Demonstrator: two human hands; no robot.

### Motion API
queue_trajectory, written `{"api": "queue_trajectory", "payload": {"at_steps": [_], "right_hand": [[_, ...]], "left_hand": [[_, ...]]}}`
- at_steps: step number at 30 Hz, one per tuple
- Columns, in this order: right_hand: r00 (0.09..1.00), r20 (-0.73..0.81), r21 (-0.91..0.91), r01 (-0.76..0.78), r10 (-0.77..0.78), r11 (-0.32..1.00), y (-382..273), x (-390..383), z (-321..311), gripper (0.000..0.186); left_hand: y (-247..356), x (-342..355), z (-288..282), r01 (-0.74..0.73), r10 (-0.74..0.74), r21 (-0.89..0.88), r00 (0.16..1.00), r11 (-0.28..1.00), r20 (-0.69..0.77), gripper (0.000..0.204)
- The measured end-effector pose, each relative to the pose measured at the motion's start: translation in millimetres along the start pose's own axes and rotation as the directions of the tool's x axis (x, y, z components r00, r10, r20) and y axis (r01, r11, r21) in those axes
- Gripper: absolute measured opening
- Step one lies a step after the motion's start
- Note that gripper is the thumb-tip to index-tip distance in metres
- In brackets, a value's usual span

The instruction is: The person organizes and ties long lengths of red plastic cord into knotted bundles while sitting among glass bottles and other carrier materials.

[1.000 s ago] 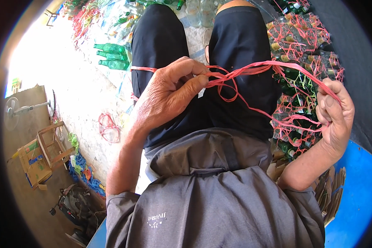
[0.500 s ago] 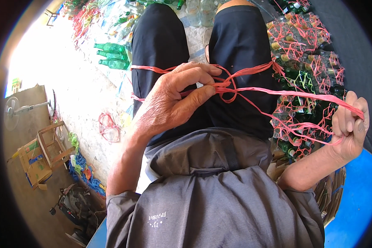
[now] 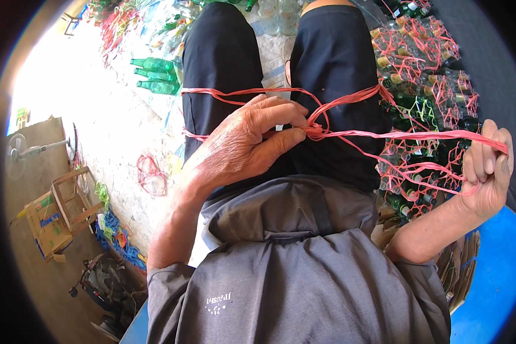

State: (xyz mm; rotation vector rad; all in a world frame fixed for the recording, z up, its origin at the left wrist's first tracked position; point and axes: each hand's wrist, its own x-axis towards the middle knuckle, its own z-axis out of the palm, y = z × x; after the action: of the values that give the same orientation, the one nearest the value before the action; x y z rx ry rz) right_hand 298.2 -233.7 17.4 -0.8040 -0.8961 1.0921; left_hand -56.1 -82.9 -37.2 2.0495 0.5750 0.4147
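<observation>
– Two hands on the pink twine [image 3: 350, 98], pulling against each other! Any change at the left end?
– Yes! Pinching just left of the knot [image 3: 315, 132] with thumb and forefinger of the left hand [image 3: 249, 135]. Come slightly down and right since half a second ago. And below the knot, no more dangling loop: gathered into a compact bunch now!
– And out to the right?
– Gripping the far strands in the curled fingers of the right hand [image 3: 487, 169]. Can't tell exactly which fingers bear the pull. Farther out than a second ago, with the upper strand running nearly straight. Meaning, by the look of it, slack taken up and a firmer knot.
– And the rest of the twine?
– Stretched across both dark-trousered thighs [image 3: 221, 63], then off to the right hand.
– Now for a count, left to right!
– One white fan [image 3: 18, 150]. One wooden frame [image 3: 62, 207]. Three green bottles [image 3: 156, 75], lying side by side. One knot. Then, past the right thigh, twine-tied bottles [image 3: 413, 57], too many and too overlapped to count!
</observation>
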Motion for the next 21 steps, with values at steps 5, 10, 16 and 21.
{"api": "queue_trajectory", "payload": {"at_steps": [5,10,16,21], "right_hand": [[0.999,-0.031,-0.002,-0.019,0.019,1.0,2.5,0.3,-5.4,0.023],[0.998,-0.067,-0.019,-0.022,0.02,1.0,3.0,-0.6,-4.6,0.021],[0.997,-0.024,-0.298,-0.078,0.074,0.951,5.0,-5.7,-1.0,0.034],[0.968,0.021,-0.572,-0.195,0.252,0.797,14.0,-15.8,40.7,0.05]], "left_hand": [[8.9,0.4,-3.6,0.25,-0.23,-0.12,0.96,0.961,0.162,0.012],[6.4,-3.4,3.1,0.301,-0.277,-0.322,0.953,0.897,0.12,0.016],[0.1,-0.8,0.0,0.245,-0.245,-0.445,0.968,0.862,0.059,0.019],[3.2,1.6,-1.7,0.184,-0.25,-0.489,0.965,0.852,-0.073,0.018]]}}
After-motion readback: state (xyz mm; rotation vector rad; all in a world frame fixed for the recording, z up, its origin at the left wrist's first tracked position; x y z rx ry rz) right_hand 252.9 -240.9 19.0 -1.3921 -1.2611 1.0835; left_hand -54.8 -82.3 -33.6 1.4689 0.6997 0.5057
